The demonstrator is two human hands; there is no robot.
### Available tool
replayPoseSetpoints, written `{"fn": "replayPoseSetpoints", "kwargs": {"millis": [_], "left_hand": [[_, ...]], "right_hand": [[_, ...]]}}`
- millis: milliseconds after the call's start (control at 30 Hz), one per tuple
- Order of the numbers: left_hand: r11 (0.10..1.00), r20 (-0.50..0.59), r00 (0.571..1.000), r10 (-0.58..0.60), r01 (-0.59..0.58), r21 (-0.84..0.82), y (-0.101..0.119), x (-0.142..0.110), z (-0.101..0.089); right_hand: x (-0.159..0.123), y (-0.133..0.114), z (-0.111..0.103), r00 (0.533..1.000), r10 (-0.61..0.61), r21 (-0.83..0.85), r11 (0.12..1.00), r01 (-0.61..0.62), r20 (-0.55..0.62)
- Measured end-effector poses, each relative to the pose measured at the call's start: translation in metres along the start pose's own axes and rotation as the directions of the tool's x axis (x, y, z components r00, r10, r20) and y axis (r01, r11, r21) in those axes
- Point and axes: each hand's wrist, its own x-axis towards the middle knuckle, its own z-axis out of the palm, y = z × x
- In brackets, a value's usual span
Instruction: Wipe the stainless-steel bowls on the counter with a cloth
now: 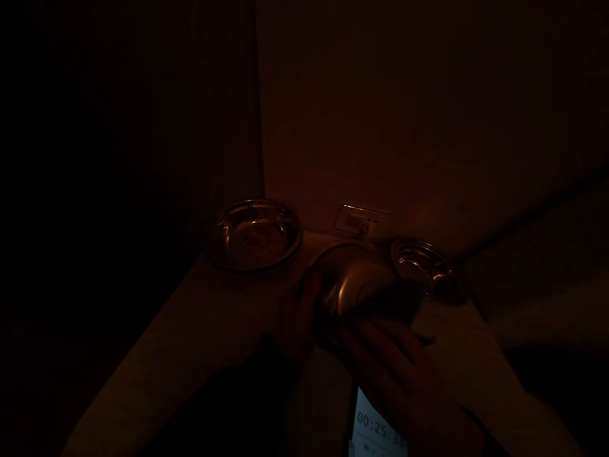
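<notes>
The scene is very dark. I hold a shiny steel bowl (354, 285) tilted over a pale table (190, 330). My left hand (297, 320) grips its left rim, fingers wrapped round the edge. On the bowl's lower right side rests my right hand (394, 374), with its fingers curled against the metal. A second steel bowl (254, 236) stands on the table's far left corner. A third one (425, 263) sits at the far right, just behind the bowl I hold.
A lit screen showing a timer (375, 431) lies at the bottom edge, under my right wrist. A white wall socket (359, 221) is on the wall behind the bowls. The table's left edge drops into darkness.
</notes>
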Motion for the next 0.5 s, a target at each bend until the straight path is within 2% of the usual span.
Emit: {"fn": "replayPoseSetpoints", "kwargs": {"millis": [167, 233, 367, 500], "left_hand": [[0.998, -0.067, 0.998, -0.013, 0.017, 0.062, 0.013, -0.009, 0.002], [0.997, -0.098, 0.995, -0.031, 0.037, 0.065, 0.013, -0.010, 0.002], [0.997, -0.074, 0.997, -0.032, 0.037, 0.068, 0.010, -0.009, 0.002], [0.993, -0.081, 0.996, -0.037, 0.046, 0.109, 0.012, -0.013, 0.003]], "right_hand": [[0.013, -0.002, -0.004, 0.998, 0.060, -0.030, 0.998, -0.060, -0.003], [0.010, -0.007, -0.006, 1.000, 0.031, -0.049, 0.998, -0.031, -0.002], [0.006, -0.010, -0.011, 0.999, -0.026, -0.051, 0.998, 0.027, 0.026], [0.014, -0.007, -0.008, 0.998, 0.058, -0.051, 0.997, -0.059, -0.004]]}}
